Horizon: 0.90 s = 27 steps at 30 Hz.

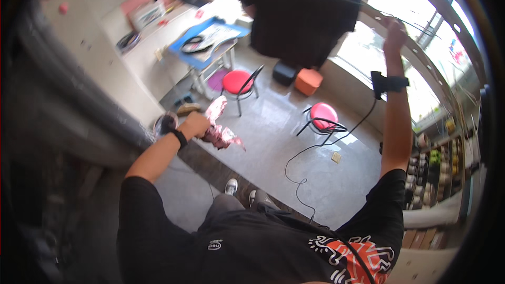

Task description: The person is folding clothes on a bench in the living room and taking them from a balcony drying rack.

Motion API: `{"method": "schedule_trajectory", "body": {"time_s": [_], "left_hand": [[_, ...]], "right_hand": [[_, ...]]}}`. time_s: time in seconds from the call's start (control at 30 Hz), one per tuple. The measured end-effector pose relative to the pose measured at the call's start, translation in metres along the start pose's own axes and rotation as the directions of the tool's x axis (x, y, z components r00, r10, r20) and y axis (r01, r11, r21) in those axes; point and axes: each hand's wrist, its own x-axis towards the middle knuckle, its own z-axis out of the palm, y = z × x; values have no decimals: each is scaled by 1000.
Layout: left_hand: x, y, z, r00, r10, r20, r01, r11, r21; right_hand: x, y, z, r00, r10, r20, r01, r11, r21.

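Note:
My left hand (196, 125) is closed around a crumpled pinkish, shiny sheet or bag (221, 134), held out over the floor. My right hand (394, 33) is raised at the upper right, near a long perforated curved rail (414, 49) in front of the windows. Its fingers look bent, but blur hides what they grip. Left of it hangs a black cloth garment (302, 15), apparently a shirt; how it is held up cannot be told. A black strap with a box and a cable (376, 85) is on my right forearm, and a black band is on my left wrist.
Ahead stand a table with a blue cover (197, 61), a red-seated chair (236, 82), another red-seated chair (324, 115), an orange stool (308, 81) and a dark stool (284, 73). A cable (287, 165) trails across the floor. Shelves of spools (430, 173) are at right. Part of a person shows at the top.

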Motion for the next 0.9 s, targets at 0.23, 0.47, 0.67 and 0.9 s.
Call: {"method": "schedule_trajectory", "body": {"time_s": [0.23,0.47,0.67,0.9], "left_hand": [[-147,-49,76,986,-166,11,166,985,-55],[-308,-86,136,951,-309,27,310,946,-99],[-454,-80,193,885,-465,-27,455,876,-158],[-625,-3,233,718,-679,-152,630,727,-273]], "right_hand": [[-140,-28,108,992,56,114,-101,890,444],[-483,-161,268,465,-220,857,-55,960,276],[-805,-312,298,-509,-588,628,-321,807,496],[-993,-471,262,-723,-690,-30,-354,334,874]]}}
